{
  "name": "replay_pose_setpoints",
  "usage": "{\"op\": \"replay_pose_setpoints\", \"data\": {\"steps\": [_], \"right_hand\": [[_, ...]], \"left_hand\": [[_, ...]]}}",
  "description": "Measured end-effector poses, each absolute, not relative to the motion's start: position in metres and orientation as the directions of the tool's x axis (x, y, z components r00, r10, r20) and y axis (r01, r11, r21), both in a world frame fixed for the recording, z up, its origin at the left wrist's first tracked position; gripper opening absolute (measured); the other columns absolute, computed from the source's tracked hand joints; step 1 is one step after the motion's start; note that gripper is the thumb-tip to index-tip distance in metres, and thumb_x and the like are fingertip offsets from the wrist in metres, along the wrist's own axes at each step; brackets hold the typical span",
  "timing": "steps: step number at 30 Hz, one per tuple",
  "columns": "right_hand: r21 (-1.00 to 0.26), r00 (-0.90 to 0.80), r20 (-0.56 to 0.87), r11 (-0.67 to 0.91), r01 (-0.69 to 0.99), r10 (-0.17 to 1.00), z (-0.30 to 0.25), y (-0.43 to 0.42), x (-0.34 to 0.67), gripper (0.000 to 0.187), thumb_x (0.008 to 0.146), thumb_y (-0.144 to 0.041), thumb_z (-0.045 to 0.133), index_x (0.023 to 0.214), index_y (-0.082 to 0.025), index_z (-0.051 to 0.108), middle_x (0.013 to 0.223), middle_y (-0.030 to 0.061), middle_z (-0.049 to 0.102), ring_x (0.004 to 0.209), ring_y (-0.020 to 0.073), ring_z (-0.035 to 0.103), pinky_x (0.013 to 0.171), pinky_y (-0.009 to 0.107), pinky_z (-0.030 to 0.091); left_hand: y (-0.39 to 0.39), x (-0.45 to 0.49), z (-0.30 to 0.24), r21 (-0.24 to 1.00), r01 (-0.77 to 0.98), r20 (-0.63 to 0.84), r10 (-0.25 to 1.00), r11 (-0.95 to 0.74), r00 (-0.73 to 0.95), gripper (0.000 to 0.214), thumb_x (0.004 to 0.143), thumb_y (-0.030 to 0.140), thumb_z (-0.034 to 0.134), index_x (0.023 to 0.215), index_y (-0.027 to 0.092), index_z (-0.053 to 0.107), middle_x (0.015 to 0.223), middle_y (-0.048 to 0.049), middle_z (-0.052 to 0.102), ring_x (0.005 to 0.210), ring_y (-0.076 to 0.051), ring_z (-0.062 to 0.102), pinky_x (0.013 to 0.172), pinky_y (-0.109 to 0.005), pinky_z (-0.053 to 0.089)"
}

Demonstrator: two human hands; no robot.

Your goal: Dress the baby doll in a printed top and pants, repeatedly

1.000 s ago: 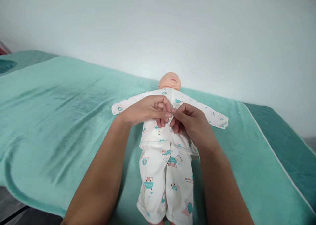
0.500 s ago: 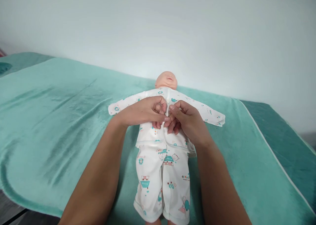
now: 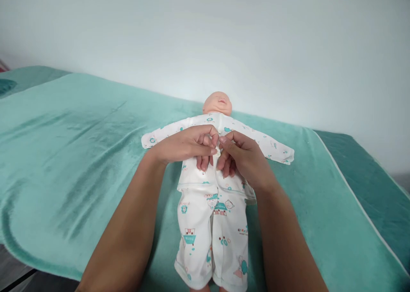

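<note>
A baby doll (image 3: pixel 218 103) lies on its back, dressed in a white printed shirt (image 3: pixel 198 177) and matching pants (image 3: pixel 196 223). Its sleeves stretch out to both sides. At the shirt's front opening, my left hand (image 3: pixel 200 144) has thumb and fingers closed on the placket edge. Opposite it, my right hand (image 3: pixel 238 153) pinches the other side of the placket between thumb and index finger. A small pale button (image 3: pixel 218 152) shows between the two hands. My fingers hide part of the chest fabric.
Under the doll a light green plush blanket (image 3: pixel 80 155) covers the surface. Darker green cloth (image 3: pixel 355 168) shows at the right. A pale wall (image 3: pixel 205 36) rises just behind the doll's head. At lower left the blanket's edge hangs above a grey floor (image 3: pixel 13 266).
Both hands stay at the shirt front; their fingertips have shifted slightly apart, and the button between them shows more plainly. The view has moved a little.
</note>
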State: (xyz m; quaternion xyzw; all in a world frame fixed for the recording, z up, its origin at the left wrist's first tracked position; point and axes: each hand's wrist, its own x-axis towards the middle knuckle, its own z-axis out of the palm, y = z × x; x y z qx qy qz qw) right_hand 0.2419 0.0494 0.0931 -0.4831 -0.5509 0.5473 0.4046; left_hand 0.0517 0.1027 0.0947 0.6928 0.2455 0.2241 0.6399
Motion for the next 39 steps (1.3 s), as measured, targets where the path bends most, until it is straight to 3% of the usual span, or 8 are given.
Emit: {"op": "replay_pose_setpoints", "data": {"steps": [13, 16, 18, 20, 23, 29, 33, 39], "right_hand": [[-0.983, -0.036, -0.011, -0.017, -0.181, 0.999, 0.085, 0.060, 0.252, 0.030, 0.085, -0.046, 0.069, 0.075, -0.022, 0.054, 0.067, -0.0020, 0.066, 0.046, 0.0083, 0.052, 0.039, 0.020, 0.036], [-0.979, 0.162, 0.088, 0.115, -0.167, 0.983, 0.080, 0.064, 0.254, 0.024, 0.086, -0.044, 0.066, 0.079, -0.023, 0.057, 0.090, 0.0026, 0.073, 0.072, 0.0127, 0.067, 0.058, 0.023, 0.053], [-0.976, 0.244, 0.186, 0.208, -0.068, 0.952, 0.073, 0.068, 0.257, 0.018, 0.087, -0.042, 0.065, 0.088, -0.024, 0.062, 0.111, 0.0037, 0.073, 0.100, 0.0169, 0.070, 0.084, 0.030, 0.058], [-0.962, 0.246, 0.269, 0.247, 0.118, 0.931, 0.065, 0.072, 0.260, 0.021, 0.087, -0.040, 0.065, 0.103, -0.026, 0.068, 0.128, 0.0034, 0.070, 0.121, 0.0196, 0.064, 0.106, 0.039, 0.050], [-0.913, 0.169, 0.275, 0.202, 0.354, 0.947, 0.052, 0.080, 0.265, 0.040, 0.091, -0.045, 0.061, 0.126, -0.027, 0.066, 0.147, 0.0050, 0.059, 0.139, 0.0221, 0.051, 0.121, 0.046, 0.034], [-0.717, 0.155, 0.306, 0.120, 0.686, 0.940, 0.021, 0.088, 0.298, 0.053, 0.098, -0.048, 0.041, 0.141, -0.020, 0.058, 0.158, 0.0117, 0.047, 0.150, 0.0272, 0.037, 0.125, 0.055, 0.019], [-0.476, 0.248, 0.343, -0.060, 0.877, 0.906, 0.003, 0.083, 0.350, 0.055, 0.093, -0.043, 0.047, 0.141, -0.017, 0.055, 0.158, 0.0171, 0.046, 0.148, 0.0344, 0.037, 0.121, 0.061, 0.022], [-0.469, 0.497, 0.349, -0.311, 0.827, 0.794, -0.003, 0.074, 0.411, 0.052, 0.081, -0.034, 0.057, 0.125, -0.008, 0.062, 0.122, 0.0227, 0.066, 0.125, 0.0370, 0.054, 0.110, 0.053, 0.037]], "left_hand": [[0.098, 0.046, 0.099, 0.986, 0.163, -0.156, 0.538, 0.035, 0.828, 0.018, 0.079, 0.024, 0.073, 0.090, 0.020, 0.060, 0.072, -0.0043, 0.074, 0.055, -0.016, 0.068, 0.046, -0.024, 0.049], [0.102, 0.045, 0.097, 0.998, 0.026, 0.018, 0.712, -0.050, 0.702, 0.015, 0.080, 0.027, 0.071, 0.089, 0.019, 0.061, 0.070, -0.0038, 0.072, 0.055, -0.015, 0.066, 0.050, -0.026, 0.050], [0.111, 0.045, 0.087, 0.986, -0.059, 0.163, 0.868, -0.153, 0.470, 0.013, 0.082, 0.027, 0.067, 0.090, 0.020, 0.060, 0.072, -0.0021, 0.070, 0.062, -0.015, 0.066, 0.058, -0.027, 0.053], [0.122, 0.043, 0.070, 0.968, -0.040, 0.253, 0.952, -0.250, 0.173, 0.010, 0.084, 0.025, 0.062, 0.092, 0.021, 0.059, 0.080, -0.0022, 0.070, 0.076, -0.016, 0.068, 0.071, -0.029, 0.055], [0.136, 0.038, 0.038, 0.923, 0.262, 0.332, 0.926, -0.280, -0.181, 0.009, 0.084, 0.021, 0.054, 0.092, 0.020, 0.059, 0.096, -0.0066, 0.072, 0.094, -0.019, 0.067, 0.088, -0.034, 0.053], [0.114, 0.004, 0.002, 0.535, 0.841, 0.353, 0.925, -0.077, -0.140, 0.043, 0.091, 0.028, 0.051, 0.133, 0.021, 0.060, 0.140, -0.0133, 0.061, 0.134, -0.032, 0.050, 0.116, -0.049, 0.033], [0.087, -0.029, -0.004, 0.443, 0.887, 0.271, 0.924, 0.131, -0.271, 0.059, 0.090, 0.041, 0.058, 0.145, 0.022, 0.052, 0.147, -0.0164, 0.055, 0.136, -0.039, 0.047, 0.110, -0.053, 0.039], [0.082, -0.054, -0.013, 0.476, 0.864, 0.295, 0.896, 0.163, -0.331, 0.050, 0.092, 0.033, 0.055, 0.140, 0.021, 0.060, 0.122, -0.0170, 0.070, 0.119, -0.037, 0.060, 0.096, -0.047, 0.047]]}}
